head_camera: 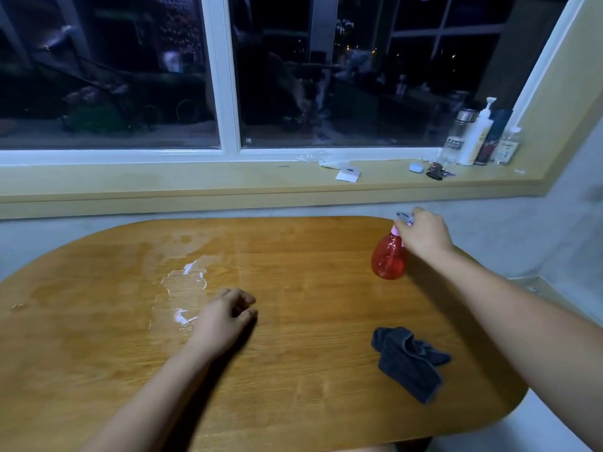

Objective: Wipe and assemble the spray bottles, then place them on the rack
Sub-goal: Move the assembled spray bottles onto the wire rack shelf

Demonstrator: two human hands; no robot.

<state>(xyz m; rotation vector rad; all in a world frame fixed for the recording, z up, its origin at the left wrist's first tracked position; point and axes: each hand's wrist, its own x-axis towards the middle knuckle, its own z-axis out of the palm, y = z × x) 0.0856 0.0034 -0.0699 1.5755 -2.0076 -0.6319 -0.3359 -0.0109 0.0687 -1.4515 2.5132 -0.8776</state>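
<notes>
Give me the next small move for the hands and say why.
Probably the left hand should reach across for the crumpled dark grey cloth. It rests empty on the oval wooden table, the cloth lies untouched, and the right hand grips the top of the upright red translucent plastic spray bottle, ready for wiping.

A home room: wooden table (293,370) below a windowsill (228,177) holding toiletry bottles (474,141).
</notes>
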